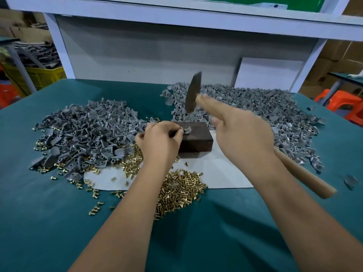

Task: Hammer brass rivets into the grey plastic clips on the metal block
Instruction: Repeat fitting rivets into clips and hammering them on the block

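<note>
On green table, left hand pinches clip atop block.

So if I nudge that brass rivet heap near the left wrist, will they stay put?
Probably not: the brass rivets look like short cylinders, and strays already dot the green mat, so they likely roll. Loosely piled, they would probably spread rather than slide together.

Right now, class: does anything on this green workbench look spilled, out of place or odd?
Yes. Loose brass rivets lie scattered off the white sheet onto the green table, apart from the main rivet heap. One grey clip lies alone near the right edge.
</note>
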Demonstrator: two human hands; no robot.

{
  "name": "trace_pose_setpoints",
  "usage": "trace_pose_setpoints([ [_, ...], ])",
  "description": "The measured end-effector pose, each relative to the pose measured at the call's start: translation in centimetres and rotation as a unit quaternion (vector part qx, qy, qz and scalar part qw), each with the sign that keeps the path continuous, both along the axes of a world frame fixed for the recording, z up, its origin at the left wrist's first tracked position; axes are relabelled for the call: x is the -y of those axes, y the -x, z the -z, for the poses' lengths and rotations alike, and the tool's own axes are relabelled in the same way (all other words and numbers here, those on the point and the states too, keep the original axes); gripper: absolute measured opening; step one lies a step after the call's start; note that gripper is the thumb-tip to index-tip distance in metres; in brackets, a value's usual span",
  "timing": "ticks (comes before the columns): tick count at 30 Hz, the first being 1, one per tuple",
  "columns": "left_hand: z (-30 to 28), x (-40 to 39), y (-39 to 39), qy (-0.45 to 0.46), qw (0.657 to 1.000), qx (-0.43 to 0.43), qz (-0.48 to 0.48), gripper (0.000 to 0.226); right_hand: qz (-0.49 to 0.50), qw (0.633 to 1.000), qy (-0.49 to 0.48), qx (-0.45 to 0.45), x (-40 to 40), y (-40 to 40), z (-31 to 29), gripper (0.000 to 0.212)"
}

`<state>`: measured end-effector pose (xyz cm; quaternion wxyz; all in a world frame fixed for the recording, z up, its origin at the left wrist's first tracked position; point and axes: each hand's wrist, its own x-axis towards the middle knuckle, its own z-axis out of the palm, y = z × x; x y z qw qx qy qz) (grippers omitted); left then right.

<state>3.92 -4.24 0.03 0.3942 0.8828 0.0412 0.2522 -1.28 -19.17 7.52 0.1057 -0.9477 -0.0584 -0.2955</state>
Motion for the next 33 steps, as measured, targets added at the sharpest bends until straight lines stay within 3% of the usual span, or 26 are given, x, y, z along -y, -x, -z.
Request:
trace_pose_setpoints([
  [2,0.1,0.0,0.1,0.002,1.0,0.004,0.003,0.013,-0.015,0.999,-0.01,0.027,-0.2,0.2,0.1,0.056],
  [6,-0.1,-0.1,-0.1,-0.026,0.999,-0.016,-0.009,0.016,-0.012,0.995,0.06,-0.085,-0.2,0.0,0.1,0.053],
  [11,0.3,0.1,-0.1,0.005,1.0,0.006,-0.01,0.015,-0.004,1.0,-0.003,0.004,-0.4,0.1,-0.1,0.056],
  [15,0.2,0.0,-0.1,-0.014,1.0,-0.001,-0.014,0.013,-0.009,0.996,0.025,-0.083,-0.6,0.6,0.9,0.054],
  [20,0.3,0.2,-0.2,0.006,1.0,0.002,-0.016,0.012,-0.002,1.0,-0.011,0.009,-0.8,0.1,0.1,0.056],
  [24,0.3,0.1,-0.3,-0.003,1.0,-0.012,-0.016,0.011,-0.012,0.997,0.037,-0.062,-0.5,0.4,0.7,0.054],
  [29,0.3,0.3,-0.2,0.003,1.0,0.0,-0.02,0.011,-0.004,1.0,0.013,0.002,-0.5,0.2,0.8,0.055],
  [33,0.2,0.1,-0.2,-0.017,1.0,-0.012,-0.01,0.012,-0.013,0.997,0.043,-0.063,-0.5,-0.1,0.7,0.052],
])
